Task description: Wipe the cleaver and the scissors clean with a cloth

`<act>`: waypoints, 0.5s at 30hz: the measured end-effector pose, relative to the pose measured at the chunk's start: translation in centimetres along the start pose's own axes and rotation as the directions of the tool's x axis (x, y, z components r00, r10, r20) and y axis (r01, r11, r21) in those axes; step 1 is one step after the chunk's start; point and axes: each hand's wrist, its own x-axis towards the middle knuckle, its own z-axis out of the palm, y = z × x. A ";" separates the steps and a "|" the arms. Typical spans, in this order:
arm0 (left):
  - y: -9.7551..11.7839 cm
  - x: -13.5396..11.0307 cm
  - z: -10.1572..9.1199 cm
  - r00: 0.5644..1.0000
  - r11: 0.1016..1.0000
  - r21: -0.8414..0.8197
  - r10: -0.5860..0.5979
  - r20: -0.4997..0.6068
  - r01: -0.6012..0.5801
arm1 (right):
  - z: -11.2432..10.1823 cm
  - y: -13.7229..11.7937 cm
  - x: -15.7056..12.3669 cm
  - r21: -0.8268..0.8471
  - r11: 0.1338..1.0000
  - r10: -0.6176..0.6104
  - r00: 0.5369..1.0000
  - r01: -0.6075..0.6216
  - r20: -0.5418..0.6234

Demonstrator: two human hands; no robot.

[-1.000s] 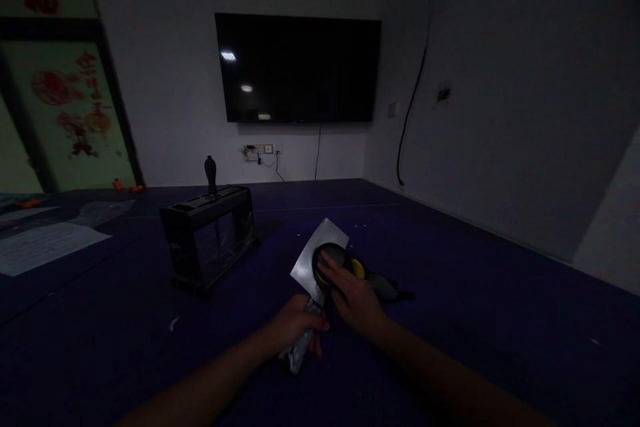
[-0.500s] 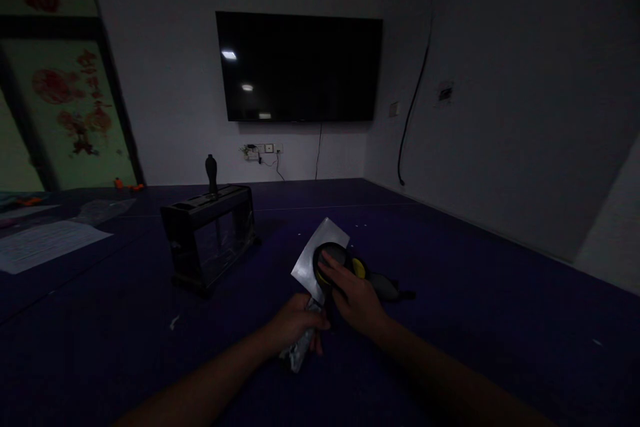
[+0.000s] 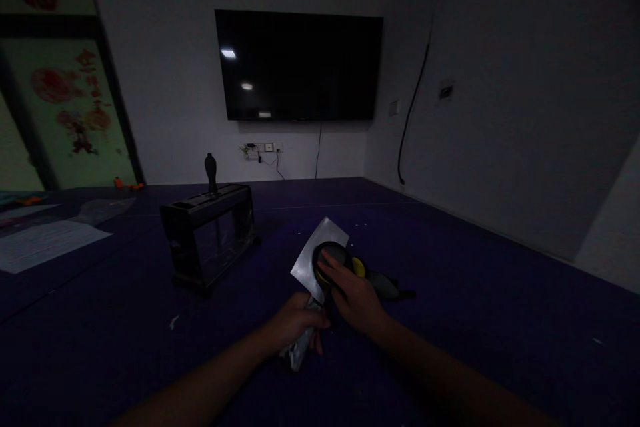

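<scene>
My left hand (image 3: 294, 323) is closed round the silvery handle (image 3: 300, 351) of a wide cleaver whose pale blade (image 3: 311, 252) points away from me over the dark blue surface. My right hand (image 3: 354, 295) lies on a round black tool with a yellow part (image 3: 359, 267), holding it against the blade's right side. The tool's dark far end (image 3: 391, 288) sticks out to the right on the surface. The room is dim, so fine detail of the tool is lost.
A black knife block (image 3: 209, 235) with clear sides stands to the left, one dark handle (image 3: 211, 173) sticking up from it. Papers (image 3: 45, 243) lie at far left. A wall-mounted TV (image 3: 299, 67) and a hanging cable (image 3: 415, 93) are behind.
</scene>
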 end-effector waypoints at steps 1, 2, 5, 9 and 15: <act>0.0 0.0 0.0 1.000 1.000 0.000 -0.002 -0.001 0.002 | 0.0 0.0 0.0 0.001 1.000 0.001 1.000 -0.001 0.000; 0.0 0.0 0.0 1.000 1.000 0.000 0.000 -0.004 0.000 | -0.1 -0.1 0.0 0.000 1.000 0.003 1.000 -0.003 0.000; -0.1 0.0 -0.1 1.000 1.000 0.004 0.011 -0.002 -0.011 | -0.2 -0.3 0.1 -0.010 1.000 0.006 1.000 -0.006 0.003; -0.2 0.0 -0.1 1.000 1.000 0.003 0.012 0.005 -0.012 | -0.2 -0.3 0.0 -0.023 1.000 -0.001 1.000 0.001 0.002; 0.0 -0.1 0.1 1.000 1.000 0.002 0.013 -0.012 -0.013 | 0.0 0.0 0.0 -0.033 0.999 -0.017 1.000 0.017 -0.005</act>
